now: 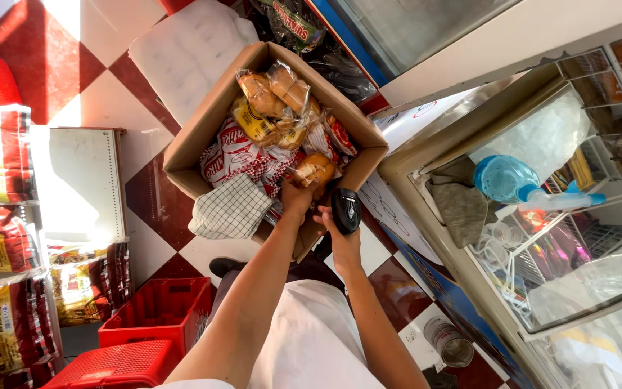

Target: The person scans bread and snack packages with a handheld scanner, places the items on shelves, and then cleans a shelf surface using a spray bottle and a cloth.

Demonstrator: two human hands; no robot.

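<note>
Left hand [296, 196] grips a bun pack [315, 171] at the near edge of the box [203, 130]; right hand [341, 232] closed on a black scanner [345, 209] just right of it. Checked cloth [230, 209] on box's near-left rim, red crates [154, 311] near left, glass-top freezer [534, 238] right

A floor of red and white diamond-set tiles [154, 205] carries the goods — an open brown cardboard box [203, 130], two red plastic crates [154, 310], a white flat slab [185, 54] — and a small metal tin [449, 342] beside the glass cabinet.
</note>
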